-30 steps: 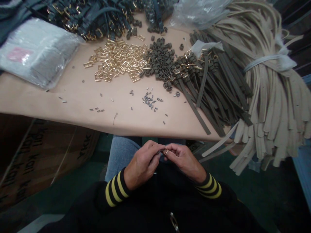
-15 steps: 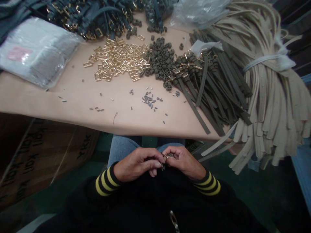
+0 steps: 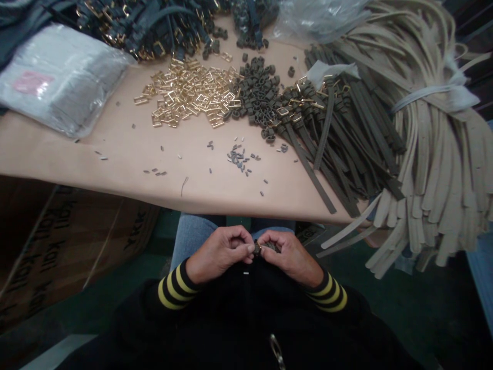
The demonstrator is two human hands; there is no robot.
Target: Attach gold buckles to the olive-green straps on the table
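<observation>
In front of my body, below the table edge, my right hand (image 3: pixel 291 257) is closed round an olive-green strap. At the strap's end, between my two hands, show a gold buckle and a dark strap loop (image 3: pixel 257 248). My left hand (image 3: pixel 220 253) has its thumb and fingers pinched together at this end, touching the loop. What lies fully under the fingertips is hidden. Just below, a tiny pale sliver (image 3: pixel 246 273) shows against my black jacket.
On the table (image 3: pixel 127 159) lie gold buckles (image 3: pixel 196 95), olive loops (image 3: pixel 258 90), buckled olive straps (image 3: pixel 342 123), small dark bits (image 3: pixel 239 158) and a wrapped packet (image 3: pixel 57 77). Dark blue straps (image 3: pixel 154 25) lie behind. Tied beige straps (image 3: pixel 431 133) overhang the right edge. A cardboard box (image 3: pixel 77 246) stands lower left.
My left hand has lifted slightly, its fingers shifting back from the buckle end, so the dark loop shows more. The pale sliver has appeared below it. My right hand keeps hold of the strap.
</observation>
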